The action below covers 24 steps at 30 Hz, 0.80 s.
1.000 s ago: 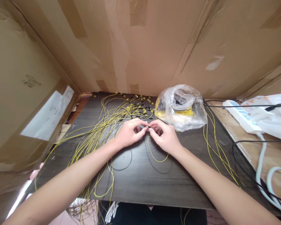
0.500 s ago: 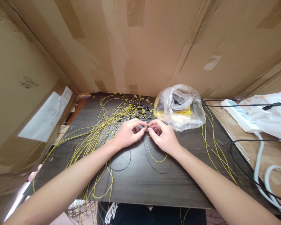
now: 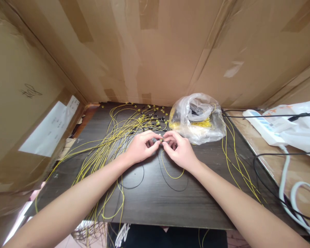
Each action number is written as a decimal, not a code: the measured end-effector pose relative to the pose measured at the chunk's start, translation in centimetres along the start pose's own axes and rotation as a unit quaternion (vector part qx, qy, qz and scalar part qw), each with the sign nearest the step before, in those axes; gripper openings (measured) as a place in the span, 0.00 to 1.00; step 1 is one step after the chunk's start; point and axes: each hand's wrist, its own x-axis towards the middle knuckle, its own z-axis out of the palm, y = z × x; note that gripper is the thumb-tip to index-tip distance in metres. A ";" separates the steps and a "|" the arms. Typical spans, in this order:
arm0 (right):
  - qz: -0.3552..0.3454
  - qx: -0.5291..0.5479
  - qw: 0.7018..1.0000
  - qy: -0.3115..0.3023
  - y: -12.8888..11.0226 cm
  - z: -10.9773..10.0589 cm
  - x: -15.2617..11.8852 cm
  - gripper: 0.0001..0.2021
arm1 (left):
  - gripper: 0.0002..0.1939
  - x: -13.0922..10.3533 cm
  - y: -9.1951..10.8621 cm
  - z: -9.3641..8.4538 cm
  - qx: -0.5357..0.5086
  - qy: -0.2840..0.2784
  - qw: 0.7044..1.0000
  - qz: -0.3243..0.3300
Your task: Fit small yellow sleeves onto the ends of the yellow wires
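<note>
At the middle of the dark table, my left hand and my right hand meet fingertip to fingertip. Both are closed in a pinch around a tiny dark and yellowish piece, mostly covered by the fingers; it looks like a wire's end connector. A thin yellow wire loops down below my right hand. Behind and left of my hands spreads a bundle of yellow wires with black ends, among several small yellow pieces.
A clear plastic bag with yellow and black contents sits right of my hands. Farther right are a white power strip, a white bag and black cables. Cardboard walls enclose the back and sides.
The right fingertips have shifted very slightly at the small piece. Otherwise both hands and the wires stay in place; the view has moved a touch.
</note>
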 end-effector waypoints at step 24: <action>-0.015 -0.051 0.998 -0.020 0.1 -0.1 -0.2 0.10 | 0.07 0.0 0.0 0.0 0.009 -0.004 1.000 0.020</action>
